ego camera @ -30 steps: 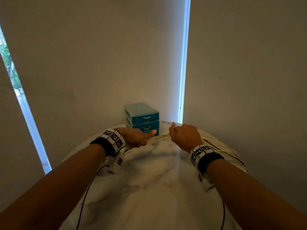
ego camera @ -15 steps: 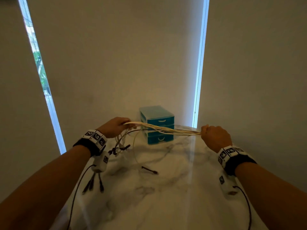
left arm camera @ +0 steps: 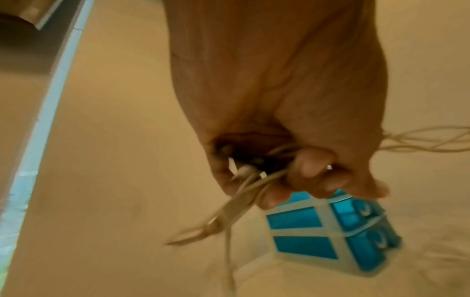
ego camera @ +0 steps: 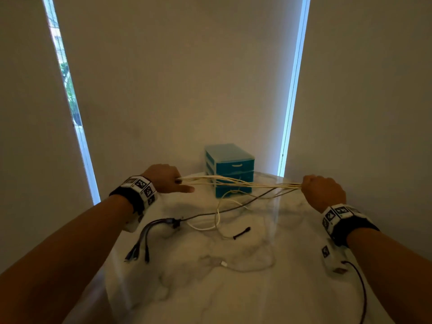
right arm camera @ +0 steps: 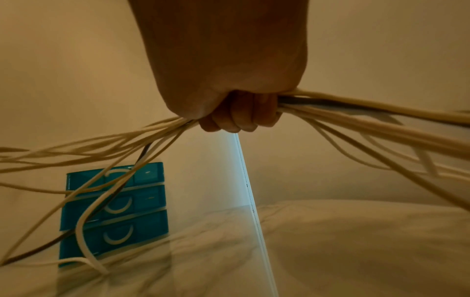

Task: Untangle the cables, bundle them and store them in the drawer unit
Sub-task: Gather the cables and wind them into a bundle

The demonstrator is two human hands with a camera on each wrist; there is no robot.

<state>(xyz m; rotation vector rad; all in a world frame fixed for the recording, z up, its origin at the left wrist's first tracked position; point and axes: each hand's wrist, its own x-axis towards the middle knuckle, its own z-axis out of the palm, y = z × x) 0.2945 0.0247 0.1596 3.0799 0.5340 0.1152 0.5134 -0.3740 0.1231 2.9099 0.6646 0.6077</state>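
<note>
A bunch of pale cables (ego camera: 240, 183) stretches in the air between my two hands above the marble table (ego camera: 210, 288). My left hand (ego camera: 167, 177) grips one end of the cables (left arm camera: 254, 176), fingers curled, index finger pointing right. My right hand (ego camera: 321, 191) is a fist round the other end of the cables (right arm camera: 343, 112). A dark multi-head cable (ego camera: 149, 232) trails from the bunch onto the table at the left. A white cable (ego camera: 217, 220) loops down to the table. The teal drawer unit (ego camera: 230, 168) stands behind, its three drawers (right arm camera: 114, 213) closed.
A small black strap (ego camera: 242, 233) lies on the table mid-way. A white plug end (ego camera: 223, 263) lies nearer me. Pale blinds and two bright window slits stand behind the table. Black leads hang from both wrist cameras.
My hands have moved far apart, pulling the cables out into a long stretched bunch. The dark multi-head cable and white loops have dropped onto the table.
</note>
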